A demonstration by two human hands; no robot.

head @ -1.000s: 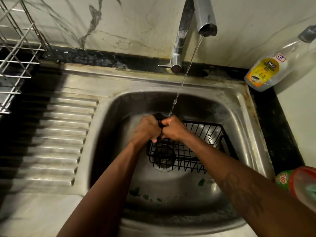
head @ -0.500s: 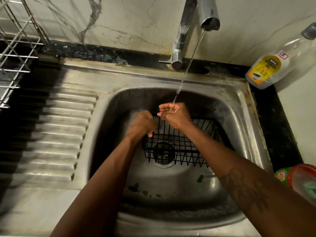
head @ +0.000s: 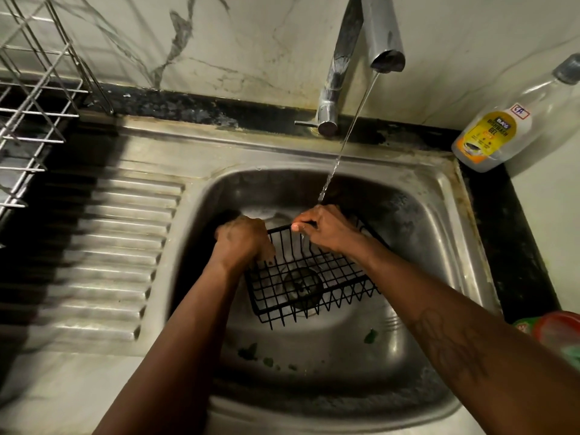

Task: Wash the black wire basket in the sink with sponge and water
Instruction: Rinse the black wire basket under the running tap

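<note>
Black wire basket [head: 317, 296] is lying over the drain [head: 303, 285] in the sink [head: 439, 246], left hand [head: 241, 243] curling its fingers round the left rim, right hand [head: 326, 227] pinching the far rim with its fingers beneath the running water [head: 342, 146].

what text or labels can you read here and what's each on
"DISHWASH GEL": yellow label on the clear bottle right of the sink.
Brand above it: perhaps "BAYS", too blurred to be sure.
Mark on the white sticker of that bottle: unreadable.
Label on the red-lidded container at the right edge: cut off, unreadable.

One basket [head: 314, 313], one tap [head: 381, 29], one bottle [head: 514, 120].
</note>
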